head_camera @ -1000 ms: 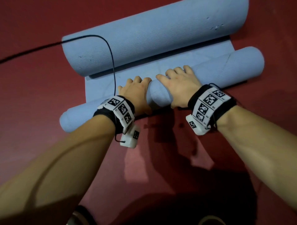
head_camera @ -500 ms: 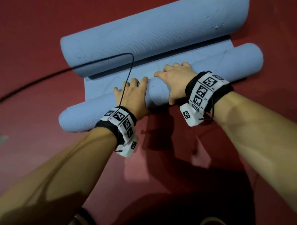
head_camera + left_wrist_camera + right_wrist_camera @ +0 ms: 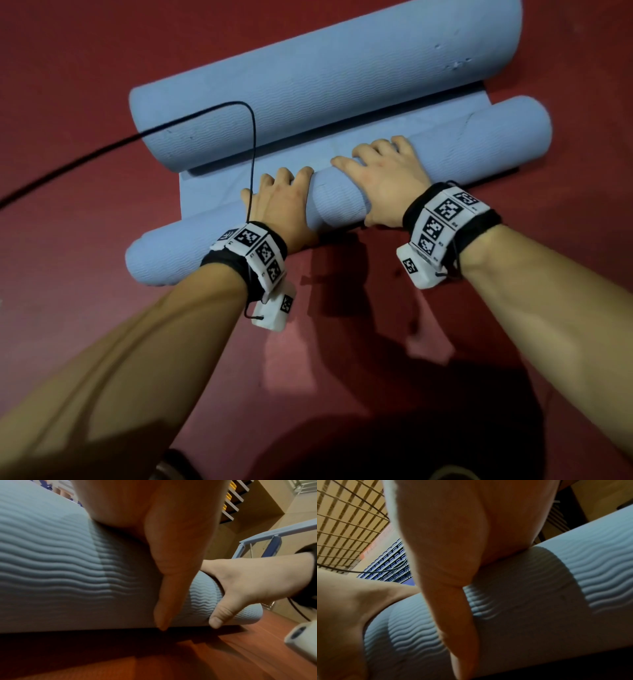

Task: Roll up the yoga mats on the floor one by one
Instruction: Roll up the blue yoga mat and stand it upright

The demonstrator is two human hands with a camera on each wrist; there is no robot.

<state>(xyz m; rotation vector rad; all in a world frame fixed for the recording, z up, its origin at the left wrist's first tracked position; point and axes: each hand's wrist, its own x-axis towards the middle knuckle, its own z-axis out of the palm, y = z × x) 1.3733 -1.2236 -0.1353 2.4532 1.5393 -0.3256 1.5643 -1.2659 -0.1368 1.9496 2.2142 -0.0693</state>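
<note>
A blue yoga mat lies on the red floor, rolled from both ends. The thick far roll [image 3: 325, 96] and the thinner near roll [image 3: 479, 144] are joined by a short flat strip [image 3: 219, 192]. My left hand [image 3: 281, 202] grips the near roll left of its middle, fingers curled over the top. My right hand [image 3: 383, 171] grips it just to the right. In the left wrist view my left thumb [image 3: 171, 588] runs down the roll's ribbed near face [image 3: 51, 574], and the right hand [image 3: 248, 581] wraps the roll further along. The right wrist view shows the same roll [image 3: 539, 608] under my right thumb [image 3: 453, 601].
A black cable [image 3: 253, 144] loops from my left wrist over the far roll and off to the left. Red floor [image 3: 68, 68] surrounds the mat. Shelving and a blue metal frame [image 3: 274, 534] stand further off.
Both hands keep their hold on the near roll and have shifted only slightly. The black cable swung to the right, then back.
</note>
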